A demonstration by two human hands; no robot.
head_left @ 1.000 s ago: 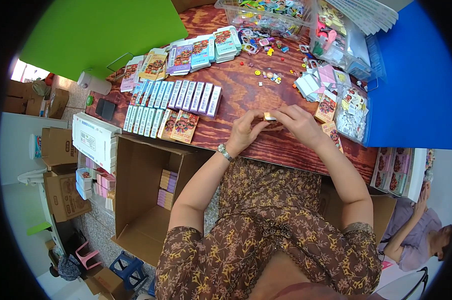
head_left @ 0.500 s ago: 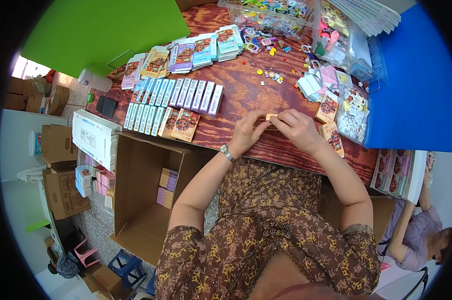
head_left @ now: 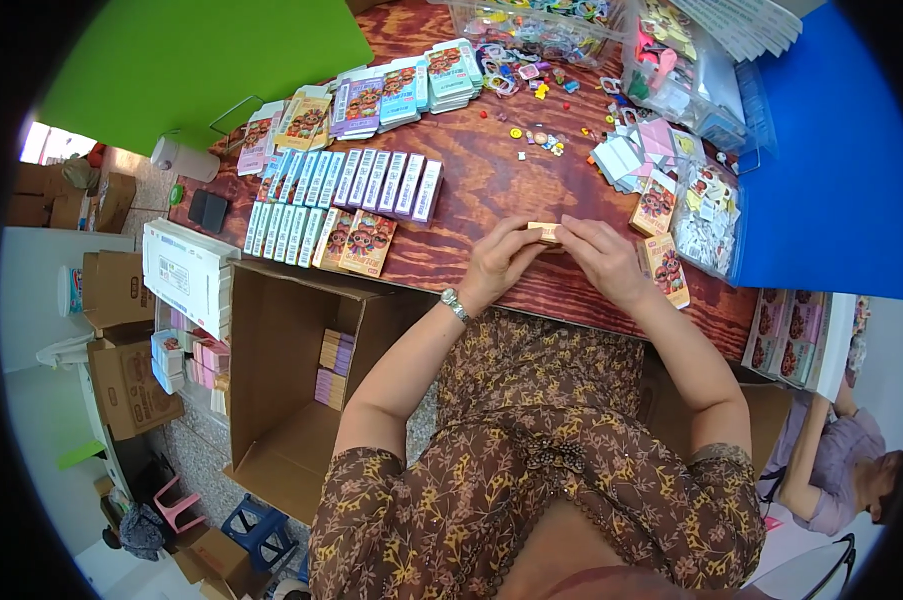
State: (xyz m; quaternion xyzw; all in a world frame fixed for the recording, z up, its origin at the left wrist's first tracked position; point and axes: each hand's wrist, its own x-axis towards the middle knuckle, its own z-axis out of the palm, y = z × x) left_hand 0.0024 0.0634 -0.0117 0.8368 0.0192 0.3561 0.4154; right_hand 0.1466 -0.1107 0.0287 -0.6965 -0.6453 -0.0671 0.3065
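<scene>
A small orange cardboard box [head_left: 543,232] is held on end just over the near edge of the table. My left hand [head_left: 499,256] grips its left side between thumb and fingers. On the opposite side, my right hand [head_left: 603,262] closes its fingers at the box's top end; they cover part of it. Beside my right wrist lie two printed orange boxes, one higher up [head_left: 655,204] and one lower [head_left: 664,270]. To the left stand rows of narrow boxes, white-and-purple ones [head_left: 389,184] and green ones [head_left: 276,235], with orange ones [head_left: 369,243] at the end.
Stacks of flat printed cartons [head_left: 403,88] line the back left. Clear bins of small trinkets [head_left: 541,30] stand at the back, with loose beads [head_left: 541,142] before them. A bag of white pieces [head_left: 709,225] lies right. An open cardboard carton [head_left: 296,390] stands below the table's left edge.
The box's top end shows more between my hands, and my right fingers have shifted slightly right along it. Both hands stay in nearly the same place.
</scene>
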